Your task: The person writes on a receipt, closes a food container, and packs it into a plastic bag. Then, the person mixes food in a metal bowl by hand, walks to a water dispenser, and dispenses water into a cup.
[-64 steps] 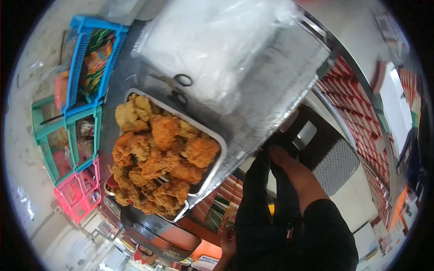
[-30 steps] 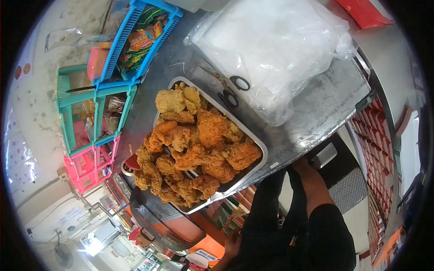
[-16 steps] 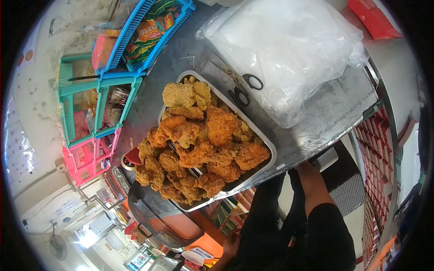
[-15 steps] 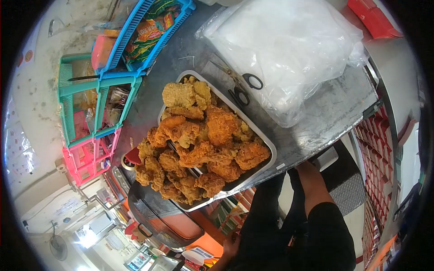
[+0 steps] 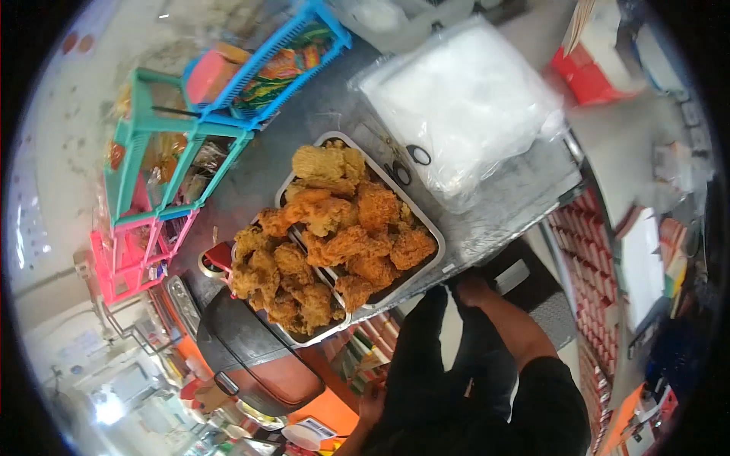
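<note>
My right hand [image 5: 473,290] is low beside my dark-trousered legs, near a black seat-like object [image 5: 541,308] below the table edge; its fingers are hidden in shadow. My left hand [image 5: 372,401] lies against the other side of my dark clothing, small and blurred, its grip unclear. Neither hand touches the food. Two metal trays, one with its rim [image 5: 430,220] at the right, hold a heap of fried chicken [image 5: 327,228] on the metal table [image 5: 498,190]. Black-handled scissors [image 5: 401,166] lie between the trays and a clear plastic bag of white contents [image 5: 464,106].
Blue [image 5: 283,64], green [image 5: 156,125] and pink [image 5: 129,262] baskets stand along the left, some with packets. A dark lidded container [image 5: 251,349] is below the trays. Red-and-white stacks [image 5: 585,266] are at the right. A red-handled item [image 5: 220,257] is beside the chicken.
The camera view has turned and shifted, so the bag and table corner appear further left and more of the right side shows. More of my right forearm is visible. Trays and scissors keep their arrangement.
</note>
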